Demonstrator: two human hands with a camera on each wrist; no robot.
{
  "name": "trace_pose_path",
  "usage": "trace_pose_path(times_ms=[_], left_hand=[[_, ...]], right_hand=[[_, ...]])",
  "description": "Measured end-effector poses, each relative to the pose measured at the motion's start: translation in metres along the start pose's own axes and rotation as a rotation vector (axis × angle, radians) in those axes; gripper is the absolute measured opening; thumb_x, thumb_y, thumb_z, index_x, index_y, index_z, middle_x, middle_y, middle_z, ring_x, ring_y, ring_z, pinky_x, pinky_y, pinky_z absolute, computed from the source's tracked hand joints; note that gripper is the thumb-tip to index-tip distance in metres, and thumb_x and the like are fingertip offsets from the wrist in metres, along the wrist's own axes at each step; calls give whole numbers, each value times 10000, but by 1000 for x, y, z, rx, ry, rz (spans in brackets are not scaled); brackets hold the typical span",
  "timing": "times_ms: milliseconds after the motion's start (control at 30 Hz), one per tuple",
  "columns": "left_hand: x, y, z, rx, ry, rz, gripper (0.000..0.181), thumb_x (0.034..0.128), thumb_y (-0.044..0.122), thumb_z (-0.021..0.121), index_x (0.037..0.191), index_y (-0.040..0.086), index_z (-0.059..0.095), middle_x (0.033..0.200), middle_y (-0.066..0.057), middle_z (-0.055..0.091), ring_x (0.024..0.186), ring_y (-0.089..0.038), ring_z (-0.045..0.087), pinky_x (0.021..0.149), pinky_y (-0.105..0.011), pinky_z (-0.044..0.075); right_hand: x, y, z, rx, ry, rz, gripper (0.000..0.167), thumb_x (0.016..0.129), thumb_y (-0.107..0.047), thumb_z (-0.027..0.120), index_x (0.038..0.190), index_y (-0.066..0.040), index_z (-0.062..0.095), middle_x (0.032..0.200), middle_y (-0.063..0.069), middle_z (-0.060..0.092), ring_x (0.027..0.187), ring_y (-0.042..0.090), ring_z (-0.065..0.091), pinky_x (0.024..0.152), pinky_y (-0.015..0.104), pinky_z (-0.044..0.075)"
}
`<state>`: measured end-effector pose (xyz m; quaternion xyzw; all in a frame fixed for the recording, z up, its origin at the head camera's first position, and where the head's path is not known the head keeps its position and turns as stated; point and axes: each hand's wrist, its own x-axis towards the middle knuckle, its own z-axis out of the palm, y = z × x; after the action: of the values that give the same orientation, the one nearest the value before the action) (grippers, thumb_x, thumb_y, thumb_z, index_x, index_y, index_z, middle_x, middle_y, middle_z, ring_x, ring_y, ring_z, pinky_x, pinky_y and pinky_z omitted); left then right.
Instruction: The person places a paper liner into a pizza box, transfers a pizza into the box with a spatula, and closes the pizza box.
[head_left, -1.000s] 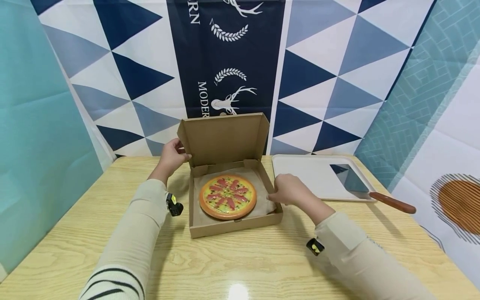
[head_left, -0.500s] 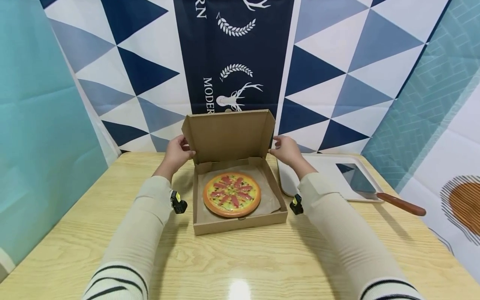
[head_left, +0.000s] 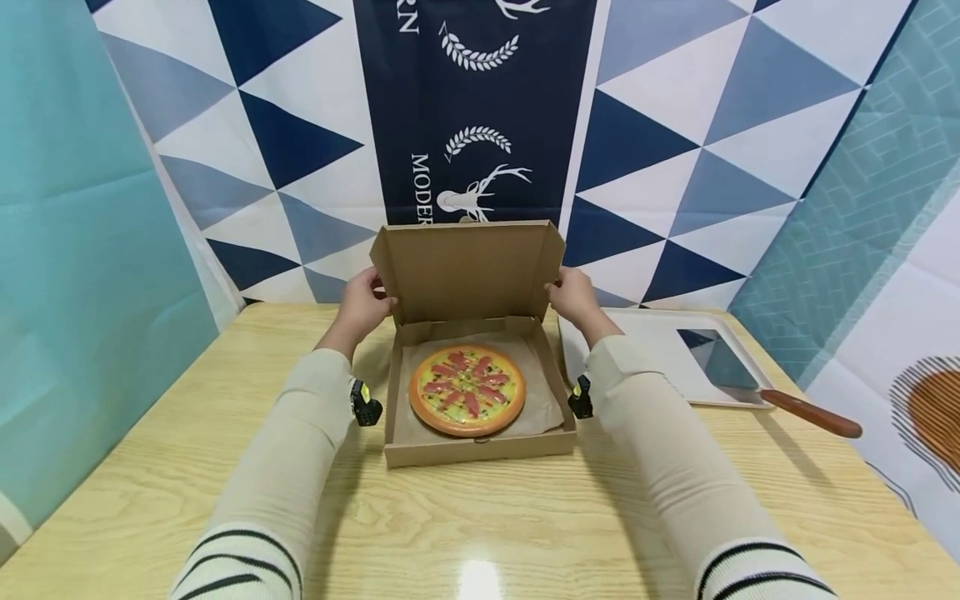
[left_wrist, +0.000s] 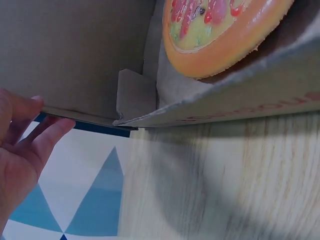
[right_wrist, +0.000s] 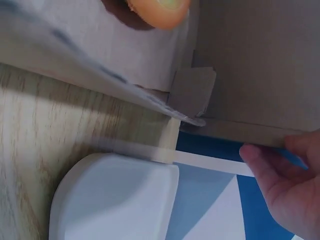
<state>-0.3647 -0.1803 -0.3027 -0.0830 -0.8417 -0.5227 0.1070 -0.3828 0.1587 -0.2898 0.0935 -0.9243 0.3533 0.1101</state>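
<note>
A brown cardboard pizza box (head_left: 480,450) stands on the table with its lid (head_left: 472,271) raised. Inside, a round pizza (head_left: 467,392) with red strips on top lies on paper. My left hand (head_left: 364,306) pinches the lid's left side edge; in the left wrist view the fingertips (left_wrist: 60,127) meet that edge. On the opposite side, my right hand (head_left: 576,297) pinches the lid's right edge, with its fingers (right_wrist: 260,155) seen at the flap in the right wrist view. The lid's outer face is hidden.
To the right of the box lies a white tray (head_left: 645,333). A pizza server (head_left: 720,362) with a brown wooden handle (head_left: 813,412) rests across the tray, its handle reaching past the rim. Patterned cloth (head_left: 285,125) hangs directly behind the table (head_left: 420,533).
My right hand has moved from the box's right front side up to the lid's right edge and taken hold there. The left hand stays at the lid's left edge.
</note>
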Motion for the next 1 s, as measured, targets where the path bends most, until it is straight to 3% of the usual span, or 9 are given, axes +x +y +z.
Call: trace_pose_path(times_ms=[167,333,567,733,1000], left_hand=[[1,9,0,54,4,16,388,901,-96,555,1283,-33,531,1263,-232,578,1153,-377,578,865,-432,539],[3,16,-2,140,-6,37,316,940,-56,521,1256,-50,534,1291,-242,549,1178,-393,550,908,-456,512],[5,21,-7,214,-21,65,146,951,-54,497,1093,-86,510,1272,-278,537,1199,-420,526,931,-479,490],[6,23,-9,227,-13,77,54,944,-70,495,994,-80,477,1237,-295,543,1191,-424,529,917,-482,493],[8,32,-9,214,-29,73,203,952,-76,469,1153,-98,490,1327,-282,508,1212,-421,517,874,-459,496]], right_hand=[[-1,-4,-7,-12,15,7,246,1000,-45,453,1160,87,586,1110,282,623,948,366,614,758,423,503],[0,-7,-11,-48,21,-2,245,1004,-50,443,1166,81,571,1178,290,605,1086,405,580,853,481,490],[1,-10,-15,-85,40,-1,201,999,-48,459,1102,84,571,1026,276,620,948,380,578,815,476,470],[0,-11,-19,-100,52,-19,200,989,-36,467,1101,90,575,1053,287,628,971,397,590,820,484,472],[0,-16,-25,-126,46,-13,224,1000,-50,464,1147,89,561,1094,284,621,1021,405,591,848,491,475]])
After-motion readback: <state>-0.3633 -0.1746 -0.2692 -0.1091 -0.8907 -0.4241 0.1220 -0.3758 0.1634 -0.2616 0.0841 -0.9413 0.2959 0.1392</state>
